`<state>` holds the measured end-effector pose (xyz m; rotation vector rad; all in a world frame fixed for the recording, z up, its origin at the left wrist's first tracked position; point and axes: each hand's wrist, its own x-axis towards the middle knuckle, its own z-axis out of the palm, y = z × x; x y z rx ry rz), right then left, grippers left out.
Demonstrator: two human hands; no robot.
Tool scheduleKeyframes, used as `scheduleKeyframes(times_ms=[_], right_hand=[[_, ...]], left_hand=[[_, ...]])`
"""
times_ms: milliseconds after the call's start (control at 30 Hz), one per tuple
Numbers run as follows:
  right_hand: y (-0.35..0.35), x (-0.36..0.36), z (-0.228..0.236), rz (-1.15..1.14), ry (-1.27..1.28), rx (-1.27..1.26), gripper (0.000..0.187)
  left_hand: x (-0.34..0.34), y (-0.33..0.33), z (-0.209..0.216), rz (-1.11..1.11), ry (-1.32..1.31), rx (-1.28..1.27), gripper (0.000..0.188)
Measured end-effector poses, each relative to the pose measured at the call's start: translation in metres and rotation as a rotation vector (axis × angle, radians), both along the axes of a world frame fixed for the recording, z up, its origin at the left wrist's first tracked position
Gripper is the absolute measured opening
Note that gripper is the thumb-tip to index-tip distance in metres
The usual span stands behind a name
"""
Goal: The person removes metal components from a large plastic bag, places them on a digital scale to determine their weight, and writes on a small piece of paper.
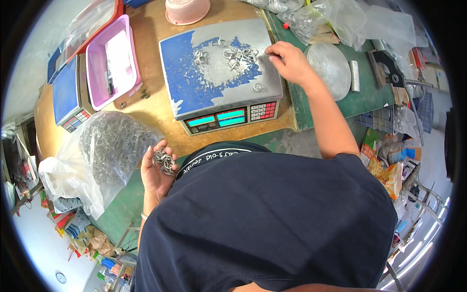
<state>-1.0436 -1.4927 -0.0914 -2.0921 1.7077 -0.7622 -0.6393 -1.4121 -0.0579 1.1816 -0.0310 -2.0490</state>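
Note:
My left hand is cupped near the table's front edge, fingers curled round a small heap of metal rings. Beside it stands a clear plastic bag packed with many similar grey rings. My right hand hovers at the right edge of a weighing scale, thumb and fingers slightly apart with nothing visible between them. Several loose rings lie clustered on the scale's worn blue and silver plate, close to my right fingertips. A smaller group sits farther left, and a single ring rests near the front.
Left of the scale are a pink-purple tray with a dark pen-like item and a second, blue-topped scale. A pink bowl stands behind. Rightward lie a round metal disc, a metal cylinder and plastic bags.

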Motion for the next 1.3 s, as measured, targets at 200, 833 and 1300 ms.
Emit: scheduleKeyframes(times_ms=[200,833,1300], right_hand=[[0.023,0.020,0.010,0.062,-0.032,0.069,0.043],[0.001,0.026,0.002,0.078,0.148,-0.089,0.056],[0.001,0.043,-0.005,0.145,0.188,-0.179,0.042]], left_hand=[[-0.002,0.000,0.000,-0.029,-0.009,-0.002,0.035],[-0.004,0.008,0.006,-0.005,-0.032,-0.005,0.035],[-0.004,0.007,0.005,0.001,-0.031,-0.006,0.034]])
